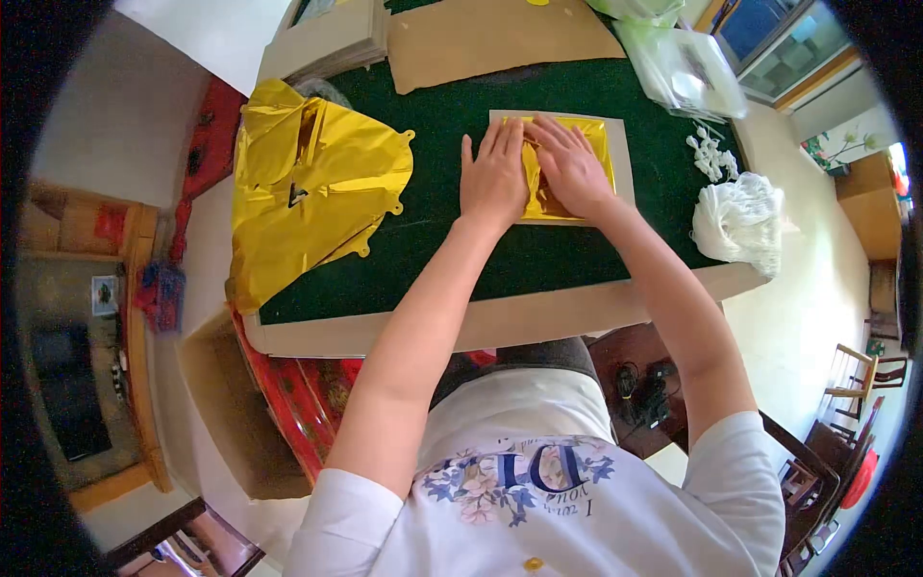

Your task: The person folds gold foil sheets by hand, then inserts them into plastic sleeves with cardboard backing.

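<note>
A folded piece of shiny gold foil (598, 154) lies on a rectangle of grey-beige cardboard (620, 144) on the green table top. My left hand (495, 175) is flat along the foil's left side, fingers stretched out and pointing away from me. Slanting across the middle of the foil, my right hand (574, 171) presses down with its fingers extended, their tips close to the left hand's. Neither hand grips anything. The hands hide part of the foil. Further left, a larger gold foil sheet (322, 178), with small round tabs on its edge, is spread over the table.
A stack of cardboard sheets (327, 40) stands at the back left beside a large brown cardboard piece (500, 40). Clear plastic bags (683, 72) lie at the back right. A bundle of white string (738, 223) and small white pieces (710, 154) sit at the right edge.
</note>
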Demonstrator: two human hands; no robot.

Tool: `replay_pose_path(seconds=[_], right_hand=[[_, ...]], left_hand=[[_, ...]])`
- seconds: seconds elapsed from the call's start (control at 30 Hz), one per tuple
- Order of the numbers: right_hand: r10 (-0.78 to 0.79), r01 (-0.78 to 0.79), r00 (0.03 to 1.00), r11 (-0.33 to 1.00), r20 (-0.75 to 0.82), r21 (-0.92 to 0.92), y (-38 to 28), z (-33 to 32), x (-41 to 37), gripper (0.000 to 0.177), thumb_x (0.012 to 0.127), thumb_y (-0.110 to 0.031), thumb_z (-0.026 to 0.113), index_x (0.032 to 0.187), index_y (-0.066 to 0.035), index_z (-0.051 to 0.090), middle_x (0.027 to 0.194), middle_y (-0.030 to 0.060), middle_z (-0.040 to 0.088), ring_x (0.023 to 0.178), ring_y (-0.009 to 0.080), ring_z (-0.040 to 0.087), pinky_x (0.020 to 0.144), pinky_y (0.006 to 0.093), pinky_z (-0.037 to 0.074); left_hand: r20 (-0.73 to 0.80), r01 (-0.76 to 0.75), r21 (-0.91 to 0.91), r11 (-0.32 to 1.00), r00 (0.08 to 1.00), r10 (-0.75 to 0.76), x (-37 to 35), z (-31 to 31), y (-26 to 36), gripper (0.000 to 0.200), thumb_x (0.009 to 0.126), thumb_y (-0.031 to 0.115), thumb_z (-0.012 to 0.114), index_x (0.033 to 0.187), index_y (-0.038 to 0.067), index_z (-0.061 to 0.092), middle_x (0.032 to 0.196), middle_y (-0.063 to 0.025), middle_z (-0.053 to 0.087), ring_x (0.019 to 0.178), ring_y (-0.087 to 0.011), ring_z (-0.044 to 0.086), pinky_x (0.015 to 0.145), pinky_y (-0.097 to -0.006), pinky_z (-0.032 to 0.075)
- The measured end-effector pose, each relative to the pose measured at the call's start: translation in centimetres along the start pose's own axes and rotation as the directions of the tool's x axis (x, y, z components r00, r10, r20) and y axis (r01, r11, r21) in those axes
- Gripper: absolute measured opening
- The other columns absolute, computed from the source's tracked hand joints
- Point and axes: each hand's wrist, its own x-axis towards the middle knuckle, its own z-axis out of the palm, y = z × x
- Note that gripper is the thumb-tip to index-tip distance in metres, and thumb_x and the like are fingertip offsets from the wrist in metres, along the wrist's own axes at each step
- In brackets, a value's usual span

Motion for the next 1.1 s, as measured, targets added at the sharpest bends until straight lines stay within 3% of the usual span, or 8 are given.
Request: replay_pose_path(seconds=[0.07, 0.23, 0.33, 0.47, 0.67, 0.87, 0.97, 1.1], right_hand=[[0.081, -0.064, 0.994, 0.973, -0.068, 0.220, 0.9, -0.4, 0.4, 0.045, 0.097, -0.025, 0.041, 0.138, -0.008, 0.044, 0.142, 0.0194, 0.042, 0.135, 0.0335, 0.035, 0.113, 0.0444, 0.026], [0.112, -0.110, 0.994, 0.988, -0.015, 0.111, 3.4, -1.9, -0.5, 0.045, 0.098, -0.024, 0.039, 0.139, -0.004, 0.041, 0.146, 0.0200, 0.036, 0.138, 0.0340, 0.030, 0.113, 0.0429, 0.025], [0.110, -0.109, 0.994, 0.974, -0.006, -0.199, 5.7, -3.4, -1.7, 0.046, 0.098, -0.024, 0.040, 0.139, -0.003, 0.040, 0.145, 0.0200, 0.039, 0.137, 0.0342, 0.032, 0.113, 0.0411, 0.027], [0.237, -0.221, 0.963, 0.967, -0.130, 0.128, 7.7, -4.7, -3.1, 0.042, 0.092, -0.012, 0.047, 0.135, -0.010, 0.049, 0.141, 0.0202, 0.044, 0.132, 0.0350, 0.040, 0.110, 0.0420, 0.033], [0.103, -0.114, 0.990, 0.985, -0.094, -0.126, 5.7, -5.9, -6.1, 0.039, 0.085, 0.001, 0.047, 0.120, -0.008, 0.062, 0.136, 0.0202, 0.049, 0.127, 0.0355, 0.046, 0.105, 0.0387, 0.040], [0.245, -0.241, 0.967, 0.969, -0.071, 0.051, 3.9, -8.4, -8.0, 0.037, 0.083, 0.001, 0.051, 0.119, -0.006, 0.059, 0.133, 0.0192, 0.051, 0.124, 0.0357, 0.047, 0.104, 0.0403, 0.040], [0.190, -0.190, 0.981, 0.982, -0.050, 0.007, 2.8, -8.0, -9.7, 0.038, 0.084, 0.002, 0.050, 0.120, -0.005, 0.057, 0.133, 0.0192, 0.050, 0.125, 0.0357, 0.046, 0.104, 0.0413, 0.040], [0.128, -0.130, 0.991, 0.990, -0.048, -0.056, 1.6, -7.3, -10.2, 0.042, 0.083, 0.004, 0.050, 0.124, -0.005, 0.055, 0.135, 0.0198, 0.048, 0.129, 0.0351, 0.043, 0.106, 0.0427, 0.038]], left_hand=[[0.008, 0.006, 0.045, 0.999, 1.000, -0.006, 0.2, 0.2, -0.1, 0.050, 0.092, 0.015, 0.046, 0.140, 0.006, 0.037, 0.140, -0.0119, 0.047, 0.136, -0.0250, 0.036, 0.111, -0.0546, 0.025], [0.055, 0.020, 0.017, 1.000, 0.998, -0.021, 0.3, -0.4, 0.0, 0.048, 0.096, 0.023, 0.044, 0.140, 0.007, 0.038, 0.142, -0.0109, 0.044, 0.137, -0.0239, 0.034, 0.112, -0.0537, 0.024], [0.033, 0.019, 0.013, 1.000, 0.999, -0.020, 0.2, -0.2, 0.1, 0.046, 0.098, 0.025, 0.041, 0.140, 0.008, 0.039, 0.143, -0.0107, 0.044, 0.137, -0.0239, 0.035, 0.111, -0.0543, 0.024], [0.037, 0.012, 0.018, 1.000, 0.999, -0.012, 0.2, -0.2, 0.0, 0.046, 0.098, 0.027, 0.040, 0.140, 0.009, 0.040, 0.144, -0.0094, 0.044, 0.137, -0.0229, 0.035, 0.111, -0.0541, 0.023], [0.069, 0.019, 0.027, 0.999, 0.997, -0.021, 0.1, -0.2, 0.0, 0.046, 0.098, 0.027, 0.041, 0.140, 0.010, 0.041, 0.147, -0.0074, 0.040, 0.139, -0.0216, 0.032, 0.113, -0.0529, 0.021], [0.005, 0.008, -0.039, 0.999, 1.000, -0.008, 0.2, -1.1, 0.1, 0.046, 0.098, 0.024, 0.042, 0.141, 0.009, 0.038, 0.145, -0.0133, 0.040, 0.137, -0.0260, 0.035, 0.112, -0.0515, 0.024], [-0.138, -0.015, -0.240, 0.971, 0.990, -0.019, -0.3, -1.5, -0.4, 0.046, 0.098, 0.018, 0.042, 0.142, 0.009, 0.035, 0.141, -0.0171, 0.042, 0.132, -0.0290, 0.040, 0.112, -0.0506, 0.026], [0.071, 0.078, -0.212, 0.974, 0.995, -0.064, -3.9, -3.6, -1.2, 0.050, 0.098, 0.013, 0.041, 0.146, 0.009, 0.027, 0.134, -0.0174, 0.047, 0.128, -0.0304, 0.043, 0.112, -0.0509, 0.026]])
